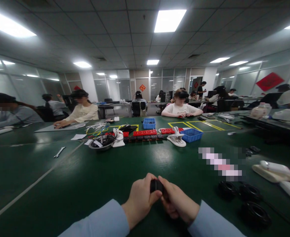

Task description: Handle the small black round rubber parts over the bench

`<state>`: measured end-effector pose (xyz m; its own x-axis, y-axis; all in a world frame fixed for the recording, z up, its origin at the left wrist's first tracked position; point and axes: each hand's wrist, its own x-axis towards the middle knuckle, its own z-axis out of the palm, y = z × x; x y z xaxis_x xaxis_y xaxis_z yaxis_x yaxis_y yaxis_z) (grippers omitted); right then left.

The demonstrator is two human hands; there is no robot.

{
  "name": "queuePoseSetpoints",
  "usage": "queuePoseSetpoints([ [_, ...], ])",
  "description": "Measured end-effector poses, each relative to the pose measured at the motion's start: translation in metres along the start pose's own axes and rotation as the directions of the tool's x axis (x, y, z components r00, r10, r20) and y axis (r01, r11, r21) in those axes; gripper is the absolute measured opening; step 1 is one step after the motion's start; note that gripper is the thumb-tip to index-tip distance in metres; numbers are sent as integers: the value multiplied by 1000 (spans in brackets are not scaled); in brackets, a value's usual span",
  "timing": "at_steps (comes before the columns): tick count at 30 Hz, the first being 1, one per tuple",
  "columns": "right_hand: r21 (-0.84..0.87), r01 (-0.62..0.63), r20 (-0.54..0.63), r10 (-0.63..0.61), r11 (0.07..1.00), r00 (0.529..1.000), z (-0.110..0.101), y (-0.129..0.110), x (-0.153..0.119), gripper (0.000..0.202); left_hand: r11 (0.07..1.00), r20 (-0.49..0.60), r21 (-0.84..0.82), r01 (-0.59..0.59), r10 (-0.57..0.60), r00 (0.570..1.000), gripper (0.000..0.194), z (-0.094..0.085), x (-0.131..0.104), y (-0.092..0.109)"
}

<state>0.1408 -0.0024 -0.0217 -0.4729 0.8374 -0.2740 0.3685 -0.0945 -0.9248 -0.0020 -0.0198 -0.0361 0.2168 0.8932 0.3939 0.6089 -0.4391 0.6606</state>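
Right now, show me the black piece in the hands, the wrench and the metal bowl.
Black piece (pixel 156 185): head view, on its exposed side.
Wrench (pixel 59 152): head view, on the mid-handle.
Metal bowl (pixel 101 149): head view, on the near outer wall.

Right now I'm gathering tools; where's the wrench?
In the head view, the wrench lies on the left of the green table, left of the metal bowl.

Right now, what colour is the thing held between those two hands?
The held piece is black, as the head view shows.
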Motion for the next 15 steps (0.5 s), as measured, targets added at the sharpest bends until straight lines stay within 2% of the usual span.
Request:
queuePoseSetpoints([
  [1, -29, -32, 5, 32, 999, 999, 0, 0, 0, 61, 1000, 17, -15, -1, 1, 1000, 57, -1, 2, 1],
  [2, -99, -5, -24, 3, 995, 1000, -1, -1, -2, 62, 997, 26, -70, 18, -17, 1000, 55, -2, 3, 1],
  [4, -318, 131, -139, -183, 939, 973, -5, -5, -5, 57, 955, 59, -257, 146, -136, 989, 57, 1, 7, 2],
  [6, -547, 222, -189, -377, 807, 906, -10, -11, -10, 42, 836, 165, -425, 347, -305, 938, 62, 6, 11, 2],
  [7, -635, 230, -177, -429, 737, 886, -12, -14, -12, 35, 765, 228, -474, 435, -371, 900, 64, 9, 12, 1],
  [9, -737, 212, -120, -432, 642, 894, -15, -18, -15, 28, 661, 318, -527, 534, -429, 845, 67, 14, 13, 0],
  [12, -788, 201, -56, -391, 583, 919, -15, -19, -16, 30, 623, 333, -563, 543, -431, 839, 68, 18, 11, -1],
  [15, -764, 201, -67, -386, 613, 920, -11, -13, -12, 31, 688, 247, -545, 479, -415, 876, 67, 18, 8, -2],
])
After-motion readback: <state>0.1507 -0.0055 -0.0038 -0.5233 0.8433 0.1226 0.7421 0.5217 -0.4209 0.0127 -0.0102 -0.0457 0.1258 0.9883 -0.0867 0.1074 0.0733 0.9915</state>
